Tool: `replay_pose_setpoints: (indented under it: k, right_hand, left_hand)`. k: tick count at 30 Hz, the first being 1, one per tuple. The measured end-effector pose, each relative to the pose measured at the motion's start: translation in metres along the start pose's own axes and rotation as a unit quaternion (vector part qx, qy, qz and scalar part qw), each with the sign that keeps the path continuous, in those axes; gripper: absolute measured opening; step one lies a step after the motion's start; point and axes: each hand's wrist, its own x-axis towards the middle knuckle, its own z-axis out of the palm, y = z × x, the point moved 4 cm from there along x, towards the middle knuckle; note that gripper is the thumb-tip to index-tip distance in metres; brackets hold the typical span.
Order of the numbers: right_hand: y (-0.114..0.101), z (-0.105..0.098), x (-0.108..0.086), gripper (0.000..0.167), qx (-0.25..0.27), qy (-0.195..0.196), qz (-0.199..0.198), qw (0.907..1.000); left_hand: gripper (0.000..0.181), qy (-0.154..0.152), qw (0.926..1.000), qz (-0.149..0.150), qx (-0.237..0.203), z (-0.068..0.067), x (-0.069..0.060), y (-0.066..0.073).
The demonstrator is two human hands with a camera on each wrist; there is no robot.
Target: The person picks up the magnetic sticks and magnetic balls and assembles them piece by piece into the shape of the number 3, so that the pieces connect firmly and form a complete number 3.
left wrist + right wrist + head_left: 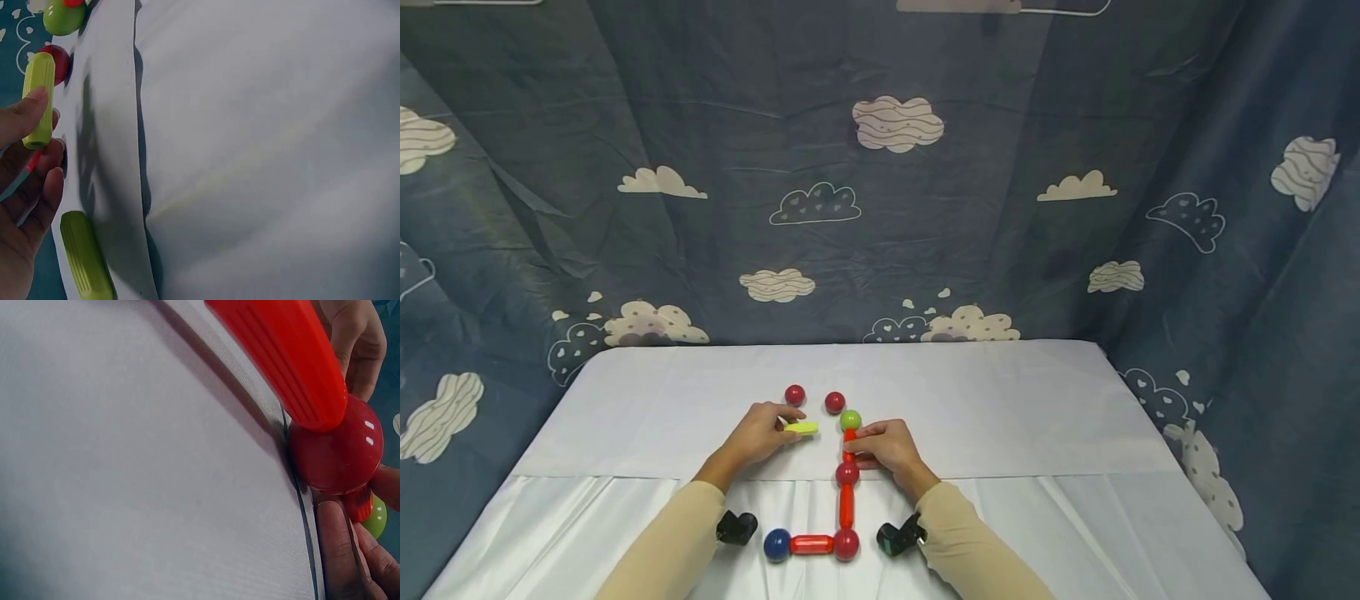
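Note:
My left hand (758,433) pinches a yellow-green ribbed rod (39,100) between thumb and fingers, left of a green ball (850,419). My right hand (889,446) grips the red rod (849,435) that joins the green ball to a red ball (847,473). From that ball a second red rod (846,507) runs toward me to a corner red ball (846,545). There a third red rod (812,545) leads left to a blue ball (777,545). In the left wrist view, another yellow-green rod (86,256) lies on the cloth below the hand.
Two loose red balls, one at left (794,395) and one at right (835,402), sit beyond my left hand. White cloth (1000,408) covers the table, with a seam across it. A dark blue cloud-patterned curtain (962,208) hangs behind and at the sides.

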Motion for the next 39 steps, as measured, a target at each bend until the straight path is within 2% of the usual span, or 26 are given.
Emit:
replay_pose_setpoints:
  k: [7, 15, 26, 39]
  right_hand:
    - [0.003, 0.000, 0.001, 0.026, 0.000, 0.001, 0.009, 1.0000]
    - [0.001, 0.000, 0.000, 0.027, -0.007, 0.006, 0.014, 0.9999]
    - [-0.001, -0.001, -0.001, 0.027, -0.002, 0.002, 0.014, 0.9999]
    - [-0.001, -0.001, -0.001, 0.026, -0.002, -0.001, 0.005, 1.0000]
  left_hand:
    - [0.020, -0.005, 0.9998, -0.018, -0.006, 0.010, 0.010, 0.007]
    - [0.021, -0.003, 0.9995, -0.031, -0.008, 0.014, 0.018, 0.010]
    - [0.020, -0.001, 0.9996, -0.001, -0.027, 0.019, 0.024, 0.018]
    - [0.023, 0.010, 0.9968, -0.017, -0.077, 0.025, 0.025, 0.009]
